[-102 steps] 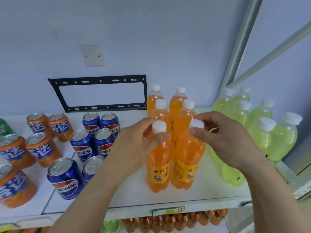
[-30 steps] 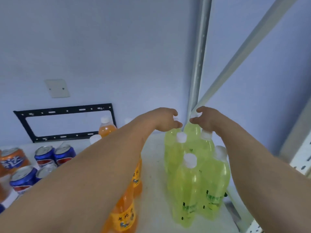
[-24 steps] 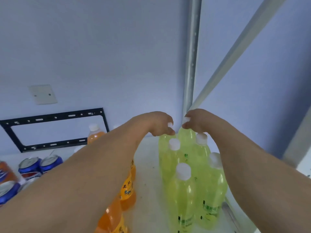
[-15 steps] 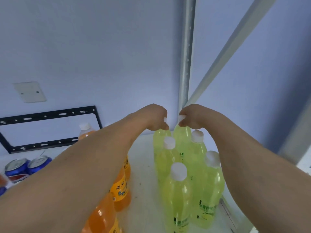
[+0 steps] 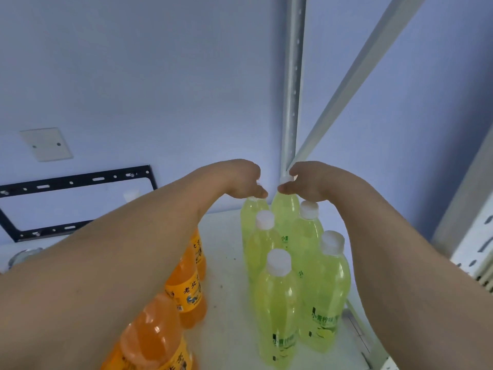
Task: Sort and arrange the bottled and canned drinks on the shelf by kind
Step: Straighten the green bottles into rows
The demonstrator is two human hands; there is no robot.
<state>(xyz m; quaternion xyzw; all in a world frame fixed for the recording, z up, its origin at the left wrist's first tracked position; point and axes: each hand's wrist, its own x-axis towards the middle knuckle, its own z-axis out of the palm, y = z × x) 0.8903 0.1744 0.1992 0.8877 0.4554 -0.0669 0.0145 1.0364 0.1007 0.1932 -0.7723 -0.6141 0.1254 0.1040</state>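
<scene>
Several yellow-green bottles with white caps stand in two rows at the right end of the white shelf [image 5: 226,284]. My left hand [image 5: 244,180] grips the cap of the back-left green bottle [image 5: 249,217]. My right hand [image 5: 306,182] grips the cap of the back-right green bottle [image 5: 285,209]. The nearest green bottle [image 5: 277,308] stands at the front. Orange bottles [image 5: 186,289] stand in a row to the left, partly hidden under my left forearm.
A grey shelf upright [image 5: 292,102] and a slanted brace [image 5: 360,70] rise just behind my hands. A black wall bracket [image 5: 77,180] and a white wall plate [image 5: 46,144] sit on the left. A can top [image 5: 24,257] shows at the left edge.
My hands left the orange bottle caps and reached right to the back pair of green bottles, closing onto their caps. The view has swung right and drawn nearer.
</scene>
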